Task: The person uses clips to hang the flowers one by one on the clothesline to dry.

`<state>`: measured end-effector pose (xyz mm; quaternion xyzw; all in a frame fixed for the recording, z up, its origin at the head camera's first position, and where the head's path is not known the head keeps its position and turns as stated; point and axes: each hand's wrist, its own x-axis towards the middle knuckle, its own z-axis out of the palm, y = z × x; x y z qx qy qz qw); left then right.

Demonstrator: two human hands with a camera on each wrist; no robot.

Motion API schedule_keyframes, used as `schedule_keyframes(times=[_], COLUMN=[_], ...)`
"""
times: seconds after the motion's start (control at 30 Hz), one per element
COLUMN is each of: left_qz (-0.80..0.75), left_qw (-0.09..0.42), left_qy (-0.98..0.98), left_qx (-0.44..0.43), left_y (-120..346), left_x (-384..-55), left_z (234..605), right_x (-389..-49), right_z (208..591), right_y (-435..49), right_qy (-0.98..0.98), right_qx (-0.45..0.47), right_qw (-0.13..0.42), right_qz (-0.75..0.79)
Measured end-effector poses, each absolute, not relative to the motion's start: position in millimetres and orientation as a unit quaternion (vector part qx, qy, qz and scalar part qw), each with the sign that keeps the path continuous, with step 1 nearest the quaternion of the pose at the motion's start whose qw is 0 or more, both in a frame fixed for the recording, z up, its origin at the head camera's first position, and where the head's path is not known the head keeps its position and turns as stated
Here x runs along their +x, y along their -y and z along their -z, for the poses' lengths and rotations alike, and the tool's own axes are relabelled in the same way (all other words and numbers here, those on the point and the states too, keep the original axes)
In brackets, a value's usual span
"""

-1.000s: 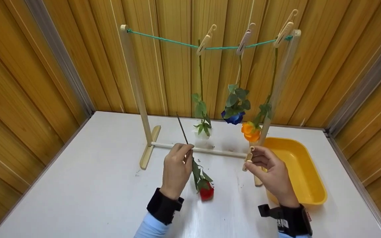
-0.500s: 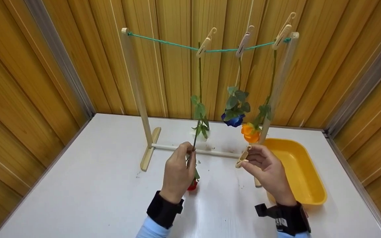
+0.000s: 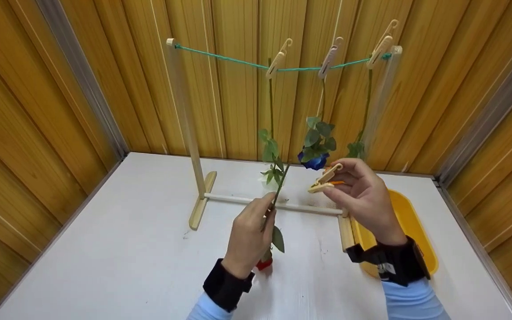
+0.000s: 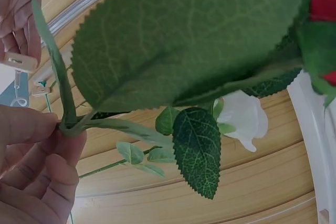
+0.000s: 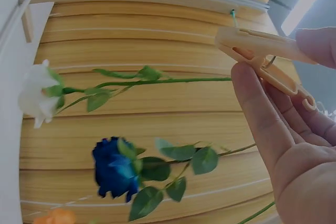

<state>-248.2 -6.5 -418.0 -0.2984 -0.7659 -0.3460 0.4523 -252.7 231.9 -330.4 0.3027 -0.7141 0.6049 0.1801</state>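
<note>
My left hand (image 3: pixel 250 235) pinches the green stem of a red rose (image 3: pixel 264 264), which hangs bloom down below the fingers. In the left wrist view the rose's big serrated leaf (image 4: pixel 189 40) fills much of the picture. My right hand (image 3: pixel 367 200) holds a beige clothespin (image 3: pixel 326 179) between thumb and fingers, in front of the orange rose, which it mostly hides. Behind the hands, a white rose (image 5: pixel 39 94) and a blue rose (image 3: pixel 314 160) hang upside down, each stem clipped by a clothespin to the green string (image 3: pixel 225 58).
A wooden frame (image 3: pixel 185 115) carries the string, with a crossbar (image 3: pixel 300 207) low between its feet. A yellow basin (image 3: pixel 420 235) stands at the right, partly behind my right arm. Wood-patterned panels (image 3: pixel 234 111) enclose the white table (image 3: pixel 118 249).
My left hand has shifted slightly right, and the rose's stem now leans right instead of left. The right hand has risen with the clothespin, covering the orange rose.
</note>
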Motion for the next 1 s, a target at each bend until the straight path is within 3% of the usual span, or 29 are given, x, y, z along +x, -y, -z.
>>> schedule_keyframes(times=[0.57,1.0], left_qz=[0.373,0.406], left_qw=[0.427,0.422], left_qy=[0.765,0.759], left_qx=[-0.307,-0.285], left_y=[2,21], left_x=[-244,-256], left_z=[417,404], right_x=[-261,-282], right_z=[298,261], right_y=[-215,-190], right_qy=[0.657,0.695], right_qx=[0.327,0.335], right_qw=[0.162,0.157], right_qz=[-0.66,-0.617])
